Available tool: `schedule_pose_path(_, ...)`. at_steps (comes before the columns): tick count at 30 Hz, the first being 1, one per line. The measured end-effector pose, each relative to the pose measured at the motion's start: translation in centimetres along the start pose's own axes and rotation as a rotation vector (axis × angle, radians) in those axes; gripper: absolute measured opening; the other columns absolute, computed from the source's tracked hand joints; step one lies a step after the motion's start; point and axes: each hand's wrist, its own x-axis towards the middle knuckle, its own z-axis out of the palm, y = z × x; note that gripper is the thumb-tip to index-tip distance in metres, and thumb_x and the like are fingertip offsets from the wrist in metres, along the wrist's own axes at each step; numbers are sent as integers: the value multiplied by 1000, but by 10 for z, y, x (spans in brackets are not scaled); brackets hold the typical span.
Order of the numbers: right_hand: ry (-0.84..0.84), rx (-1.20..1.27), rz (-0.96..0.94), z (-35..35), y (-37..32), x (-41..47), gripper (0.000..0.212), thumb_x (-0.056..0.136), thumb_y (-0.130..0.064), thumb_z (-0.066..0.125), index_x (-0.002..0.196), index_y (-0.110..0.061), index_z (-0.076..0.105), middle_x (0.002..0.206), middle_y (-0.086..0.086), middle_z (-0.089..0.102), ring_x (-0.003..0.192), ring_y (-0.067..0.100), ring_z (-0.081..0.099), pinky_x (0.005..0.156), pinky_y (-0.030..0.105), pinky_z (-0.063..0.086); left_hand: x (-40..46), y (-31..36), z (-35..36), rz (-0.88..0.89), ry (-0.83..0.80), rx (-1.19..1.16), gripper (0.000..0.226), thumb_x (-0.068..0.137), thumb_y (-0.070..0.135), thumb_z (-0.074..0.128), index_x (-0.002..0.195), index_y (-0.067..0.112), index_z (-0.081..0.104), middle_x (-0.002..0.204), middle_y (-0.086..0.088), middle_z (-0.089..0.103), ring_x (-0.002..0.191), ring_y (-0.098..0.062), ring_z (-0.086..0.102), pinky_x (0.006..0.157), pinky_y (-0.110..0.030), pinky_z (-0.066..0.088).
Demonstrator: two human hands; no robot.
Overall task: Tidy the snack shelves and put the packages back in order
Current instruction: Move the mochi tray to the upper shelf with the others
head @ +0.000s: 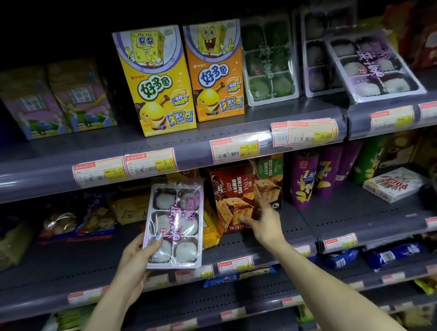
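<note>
Head view: left hand (132, 256) holds a purple mochi pack (175, 225) in front of the middle shelf (324, 224), fingers curled round it. Right hand (264, 223) fingers are spread, touching a red cracker box (232, 190).

Grey metal shelves (156, 142) run in tiers across the whole view, their perforated boards dim under weak light. Price labels (150, 162) line the front rails, and blackness fills the space toward twelve o'clock.
</note>
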Motion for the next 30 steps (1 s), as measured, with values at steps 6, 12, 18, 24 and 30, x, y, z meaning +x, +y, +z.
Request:
schedule_pose_path(6, 21, -37, -11, 5, -5, 3, 63, 84, -43, 69, 135, -12, 50, 129, 6, 60, 121, 24, 55, 97, 32, 45, 2, 3, 4, 0, -11, -21, 31, 87, 6, 61, 118, 13, 61, 102, -14, 72, 92, -32, 67, 80, -42, 53)
schedule_pose_path(12, 70, -118, 28, 11, -14, 11, 60, 90, -46, 60, 138, -13, 45, 123, 11, 62, 109, 32, 60, 85, 37, 49, 4, 1, 2, -15, -1, -14, 33, 88, 7, 61, 120, 13, 60, 102, -14, 72, 92, -32, 67, 80, -42, 53)
schedule_pose_path(18, 79, -125, 106, 13, -9, 10, 56, 91, -38, 61, 130, -3, 43, 127, 19, 59, 113, 35, 58, 87, 38, 48, 3, 5, 1, -6, 2, -33, 28, 88, 7, 61, 115, 13, 62, 103, -15, 71, 91, -31, 66, 78, -40, 53)
schedule_pose_path(24, -16, -178, 155, 16, -2, 10, 70, 78, -29, 78, 130, -2, 39, 130, 19, 54, 118, 36, 54, 95, 41, 47, 5, 3, 1, -9, 1, -25, 28, 88, 6, 61, 115, 13, 62, 102, -16, 72, 92, -33, 66, 80, -42, 53)
schedule_pose_path(30, 6, -207, 171, 22, 1, 20, 65, 82, -29, 75, 133, -3, 43, 121, 17, 60, 111, 36, 58, 89, 40, 48, 3, 5, 1, -7, -2, -16, 23, 89, 7, 60, 111, 15, 63, 97, -13, 73, 91, -32, 67, 80, -42, 53)
